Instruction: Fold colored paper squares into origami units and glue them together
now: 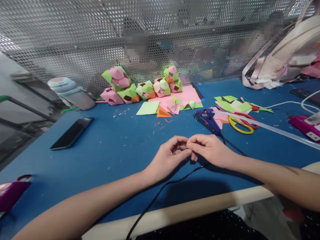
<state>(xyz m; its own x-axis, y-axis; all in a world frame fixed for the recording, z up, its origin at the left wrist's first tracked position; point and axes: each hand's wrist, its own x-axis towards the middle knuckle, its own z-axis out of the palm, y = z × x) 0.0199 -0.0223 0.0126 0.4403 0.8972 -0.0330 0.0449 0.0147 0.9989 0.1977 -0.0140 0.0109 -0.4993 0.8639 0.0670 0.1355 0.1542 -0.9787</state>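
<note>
Above the front part of the blue table (pixel 120 153), my left hand (pixel 166 158) and my right hand (pixel 216 150) meet at the fingertips. Both are closed, with thumbs and forefingers pinched together. Whatever may be between the fingers is too small or hidden to make out. Just behind my right hand lies a dark blue hot glue gun (pixel 210 123) with a long clear glue stick (pixel 272 127) running out to the right. Its black cord (pixel 172 182) passes below my hands toward the front edge. Scissors (pixel 243 132) with yellow and red handles rest right of it.
Folded pink and green paper balls (pixel 147 89) line the back by a perforated metal screen (pixel 87 43). Paper sheets (pixel 147 108) and scraps lie before them. A phone (pixel 72 133) and bottle (pixel 72 93) are left; a backpack (pixel 282 60) and purple power strip (pixel 300 125) are right.
</note>
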